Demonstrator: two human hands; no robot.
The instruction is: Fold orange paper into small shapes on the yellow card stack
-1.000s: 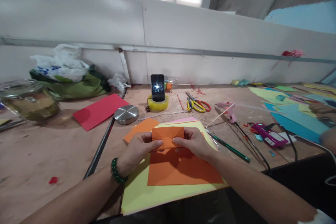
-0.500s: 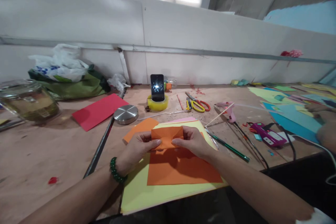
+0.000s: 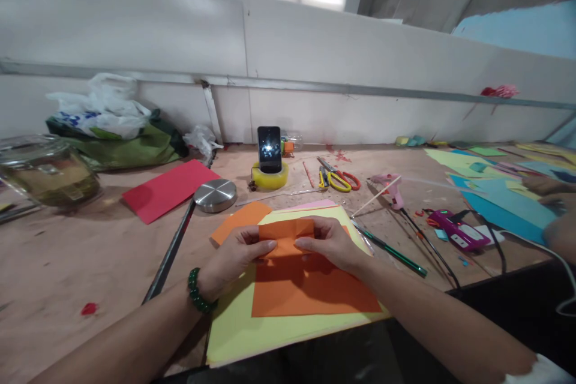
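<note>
A small folded piece of orange paper [image 3: 286, 233] is held up between both hands. My left hand [image 3: 240, 251] pinches its left edge, thumb in front and fingers behind. At the right edge my right hand [image 3: 330, 243] grips it the same way, the two thumbs a short gap apart. Below lies a larger orange sheet [image 3: 315, 294] on a stack of yellow paper [image 3: 243, 330]. Another orange piece [image 3: 243, 219] pokes out beyond my left hand. The fingers behind the folded paper are mostly hidden.
Past the stack are scissors [image 3: 337, 179], a phone [image 3: 270, 150] on a yellow tape roll [image 3: 276, 177], and a round metal lid [image 3: 216, 195]. Rightward lie a green pen [image 3: 396, 255], a pink glue gun [image 3: 391, 187] and a purple power strip [image 3: 459, 231]. Another person's hand [image 3: 560, 231] shows far right.
The folded orange paper has tilted slightly, and its lower edge looks a little higher between my thumbs. Both hands keep nearly the same place and grip.
</note>
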